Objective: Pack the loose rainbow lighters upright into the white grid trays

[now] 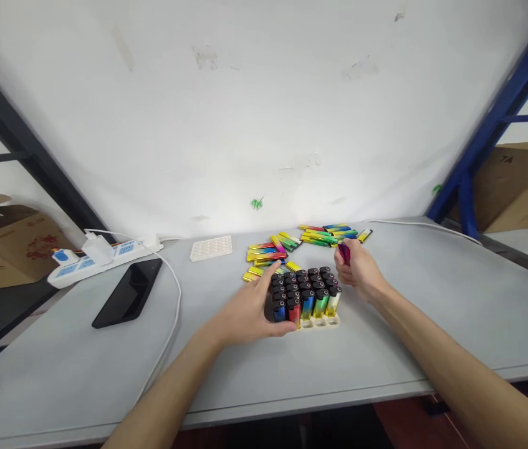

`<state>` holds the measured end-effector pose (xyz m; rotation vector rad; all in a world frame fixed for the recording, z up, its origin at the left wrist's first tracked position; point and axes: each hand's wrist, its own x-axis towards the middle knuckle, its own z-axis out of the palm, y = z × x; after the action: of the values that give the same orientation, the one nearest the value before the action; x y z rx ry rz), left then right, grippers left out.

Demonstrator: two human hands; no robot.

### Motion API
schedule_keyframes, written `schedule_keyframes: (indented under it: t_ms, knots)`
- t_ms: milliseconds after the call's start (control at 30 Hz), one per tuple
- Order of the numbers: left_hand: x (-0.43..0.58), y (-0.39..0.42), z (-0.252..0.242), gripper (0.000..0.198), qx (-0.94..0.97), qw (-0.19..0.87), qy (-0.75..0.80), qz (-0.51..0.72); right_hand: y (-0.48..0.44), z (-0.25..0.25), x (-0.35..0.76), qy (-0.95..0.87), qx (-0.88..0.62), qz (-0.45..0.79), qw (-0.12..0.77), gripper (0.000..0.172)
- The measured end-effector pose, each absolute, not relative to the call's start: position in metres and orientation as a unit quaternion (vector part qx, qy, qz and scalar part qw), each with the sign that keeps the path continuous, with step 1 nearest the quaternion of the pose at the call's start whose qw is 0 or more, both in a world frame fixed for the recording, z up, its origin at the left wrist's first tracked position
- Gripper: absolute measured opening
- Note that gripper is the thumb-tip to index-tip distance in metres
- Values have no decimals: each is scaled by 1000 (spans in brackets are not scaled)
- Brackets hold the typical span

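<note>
Racking seems underway, left hand spread wide around multicoloured black-topped lighters in a cream plastic tray, right hand gripping a magenta lighter likely needing an empty slot.

Right cardboard box: on its upper part stand two dark characters, "7A" or "TA"; the first one cannot be told surely.
Left cardboard box: it carries a red print and, more to the left, a dark printed block; both are too blurred for reading.
Power strip: marks on its blue panels are too small.
</note>
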<state>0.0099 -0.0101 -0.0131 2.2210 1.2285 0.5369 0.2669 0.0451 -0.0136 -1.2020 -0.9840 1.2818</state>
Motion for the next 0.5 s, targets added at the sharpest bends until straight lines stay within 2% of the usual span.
schedule_keyframes:
  t_ms: [233,500]
  knots:
    - [10,-10,-14,117,823,272,454,206,47,-17,268,-418,-507,538,528,45]
    - [10,-10,-13,117,824,273,456,197,50,-23,268,-441,-498,532,524,56]
